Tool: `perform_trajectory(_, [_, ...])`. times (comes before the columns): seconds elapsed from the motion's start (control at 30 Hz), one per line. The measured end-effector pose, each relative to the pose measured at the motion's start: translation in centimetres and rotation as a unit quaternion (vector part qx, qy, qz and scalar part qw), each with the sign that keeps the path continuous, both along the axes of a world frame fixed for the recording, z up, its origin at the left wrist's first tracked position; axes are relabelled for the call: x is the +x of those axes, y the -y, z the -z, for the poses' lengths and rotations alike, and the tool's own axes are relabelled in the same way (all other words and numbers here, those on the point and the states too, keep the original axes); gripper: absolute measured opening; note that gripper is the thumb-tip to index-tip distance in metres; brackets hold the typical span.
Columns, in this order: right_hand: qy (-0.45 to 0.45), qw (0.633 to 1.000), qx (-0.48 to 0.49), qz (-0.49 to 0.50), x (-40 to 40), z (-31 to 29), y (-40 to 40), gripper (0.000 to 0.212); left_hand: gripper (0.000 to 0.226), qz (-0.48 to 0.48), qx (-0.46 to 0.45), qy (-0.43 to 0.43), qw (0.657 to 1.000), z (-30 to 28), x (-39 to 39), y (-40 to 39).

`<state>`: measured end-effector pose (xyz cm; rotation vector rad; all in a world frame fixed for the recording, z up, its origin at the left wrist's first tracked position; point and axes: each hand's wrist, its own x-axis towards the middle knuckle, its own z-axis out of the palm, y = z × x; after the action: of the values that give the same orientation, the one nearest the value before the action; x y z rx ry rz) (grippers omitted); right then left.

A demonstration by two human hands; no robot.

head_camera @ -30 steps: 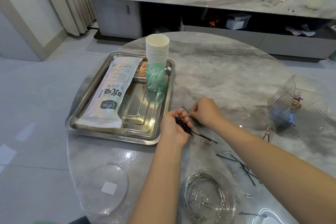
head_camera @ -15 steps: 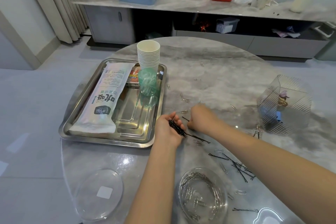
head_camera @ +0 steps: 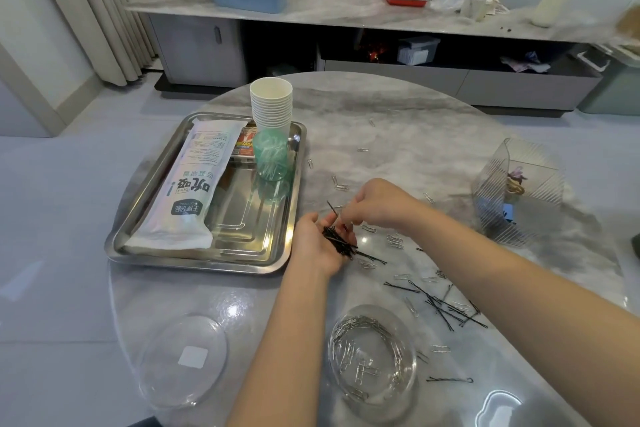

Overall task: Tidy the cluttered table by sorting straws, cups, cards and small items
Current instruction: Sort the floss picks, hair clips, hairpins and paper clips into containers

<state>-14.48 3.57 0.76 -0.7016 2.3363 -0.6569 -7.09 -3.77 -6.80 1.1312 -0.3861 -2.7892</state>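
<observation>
The step in hand is gathering the black hairpins off the bench (head_camera: 398, 114). The left hand (head_camera: 320, 246) lies palm up near the middle of the bench, just off the tray's (head_camera: 194, 262) near right corner, its fingers curled round a bundle of pins (head_camera: 337, 241). The right hand (head_camera: 377, 204) is just beyond it, fingertips pinched on a single pin (head_camera: 333, 209) whose free end points up and away, right over the bundle.

To do this well, the pin should go down parallel to those already held, so the bundle stays flat and none slips out past the wrist; one or two already trail from the palm onto the bench toward the near edge. The left fingers probably need to ease only a little, enough to let the new pin in.

More pins (head_camera: 446, 308) lie crossed in a heap toward the near right edge, with one (head_camera: 450, 380) alone closer in. Paper clips (head_camera: 394, 240) lie among them and should be left for the dish (head_camera: 372, 357) at the near edge, which already holds clips. The empty-looking dish (head_camera: 181, 359) at the near left seems the likely home for the pins, though that is a guess. A sliding pinch from one end would likely lift each pin cleanly off the slick top.
</observation>
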Motion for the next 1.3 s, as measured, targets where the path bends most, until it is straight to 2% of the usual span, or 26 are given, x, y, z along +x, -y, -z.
perform_trajectory(0.23, [-0.065, 0.997, 0.027, -0.013, 0.0, 1.5, -0.5, 0.033, 0.03, -0.02, 0.015, 0.003, 1.0, 0.1, -0.2, 0.0])
perform_trajectory(0.4, [-0.146, 0.988, 0.059, -0.002, -1.4, 2.2, -2.8, 0.01, 0.019, -0.008, -0.012, 0.016, 1.0, 0.0, -0.5, 0.1])
perform_trajectory(0.5, [-0.133, 0.982, 0.124, -0.051, -0.9, 4.5, -4.3, 0.005, 0.017, -0.014, -0.012, 0.016, 1.0, 0.5, -0.7, 0.3])
perform_trajectory(0.6, [-0.12, 0.984, 0.122, -0.048, -0.4, 5.6, -4.9, 0.015, 0.017, -0.009, -0.011, 0.007, 1.0, 0.6, -0.6, 0.2])
perform_trajectory(0.9, [-0.198, 0.959, 0.171, -0.11, -0.1, 6.2, -4.8, 0.013, 0.02, -0.003, -0.022, 0.003, 1.0, 0.0, -0.6, 0.2])
perform_trajectory(1.07, [-0.214, 0.95, 0.185, -0.133, 0.6, 5.8, -4.7, 0.027, 0.021, -0.006, -0.028, -0.001, 1.0, -0.3, -0.3, 0.2])
perform_trajectory(1.2, [-0.175, 0.968, 0.16, -0.087, 0.2, 5.9, -5.1, 0.014, 0.022, -0.007, -0.033, 0.0, 0.999, -0.7, 0.0, 0.2])
perform_trajectory(1.3, [-0.116, 0.989, 0.087, -0.001, -0.3, 5.6, -5.6, 0.019, 0.022, -0.004, -0.04, 0.003, 0.999, -1.0, 0.1, 0.1])
